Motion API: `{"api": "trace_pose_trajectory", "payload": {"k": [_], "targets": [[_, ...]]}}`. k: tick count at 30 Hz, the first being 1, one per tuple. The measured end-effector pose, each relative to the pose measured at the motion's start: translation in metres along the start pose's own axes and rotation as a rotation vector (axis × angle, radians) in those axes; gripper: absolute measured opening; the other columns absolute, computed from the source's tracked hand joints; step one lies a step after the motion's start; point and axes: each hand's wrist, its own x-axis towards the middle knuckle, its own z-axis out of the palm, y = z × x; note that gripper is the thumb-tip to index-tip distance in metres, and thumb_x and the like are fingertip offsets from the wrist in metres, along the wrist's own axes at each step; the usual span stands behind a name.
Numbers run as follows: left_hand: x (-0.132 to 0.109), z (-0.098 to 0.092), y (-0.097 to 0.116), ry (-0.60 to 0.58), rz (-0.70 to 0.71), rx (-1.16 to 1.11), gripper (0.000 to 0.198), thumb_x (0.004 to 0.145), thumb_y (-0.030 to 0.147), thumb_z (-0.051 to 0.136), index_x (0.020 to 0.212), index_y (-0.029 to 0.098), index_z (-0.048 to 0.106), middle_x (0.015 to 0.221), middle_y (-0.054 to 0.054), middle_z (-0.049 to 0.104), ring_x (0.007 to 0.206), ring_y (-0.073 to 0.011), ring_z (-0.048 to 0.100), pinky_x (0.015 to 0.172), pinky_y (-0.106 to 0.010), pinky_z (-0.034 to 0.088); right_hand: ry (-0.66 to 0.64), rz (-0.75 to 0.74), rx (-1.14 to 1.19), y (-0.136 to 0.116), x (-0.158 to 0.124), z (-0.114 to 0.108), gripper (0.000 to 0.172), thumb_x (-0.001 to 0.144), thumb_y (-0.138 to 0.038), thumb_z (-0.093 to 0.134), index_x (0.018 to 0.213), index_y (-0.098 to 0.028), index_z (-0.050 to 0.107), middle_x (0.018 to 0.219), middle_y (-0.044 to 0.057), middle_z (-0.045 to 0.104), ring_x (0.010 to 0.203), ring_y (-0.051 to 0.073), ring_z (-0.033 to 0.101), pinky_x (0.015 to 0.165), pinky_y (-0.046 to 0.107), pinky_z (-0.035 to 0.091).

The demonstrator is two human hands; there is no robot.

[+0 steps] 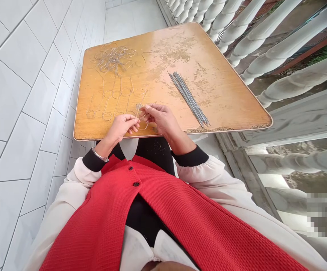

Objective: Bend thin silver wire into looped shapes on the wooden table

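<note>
Now left hand (121,128) and right hand (159,118) pinch bent silver wire (143,126) between fingertips, just above near edge of wooden table (163,71). Row of looped wire shapes (115,107) lies on table just left of hands, close to near edge. Tangled wire heap (114,58) sits at far left. Bundle of straight wire rods (188,98) lies right of hands, slanting toward near edge. Bracelet (100,154) circles left wrist. White balusters (236,41) run along right side.
</note>
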Motion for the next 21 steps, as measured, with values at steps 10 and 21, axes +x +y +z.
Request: {"api": "trace_pose_trajectory", "payload": {"k": [10,21], "targets": [[0.034,0.012,0.016,-0.046,-0.072,0.1,0.024,0.094,0.006,0.058,0.072,0.011,0.065,0.063,0.002,0.065,0.047,-0.0016,0.054,0.046,-0.018,0.026,0.223,-0.396,-0.585,0.019,-0.033,-0.035,0.026,0.086,-0.048,0.07,0.09,-0.022,0.076,0.092,0.006,0.073,0.071,0.016,0.064,0.071,0.033,0.055],[0.054,0.039,0.033,-0.02,-0.145,0.29,0.022,0.093,0.008,0.061,0.072,0.01,0.061,0.071,-0.003,0.067,0.052,-0.0079,0.061,0.054,-0.023,0.035,0.291,-0.333,-0.879,0.026,-0.023,-0.064,0.018,0.087,-0.026,0.061,0.094,-0.02,0.076,0.098,0.01,0.074,0.071,0.019,0.066,0.072,0.036,0.053]]}}
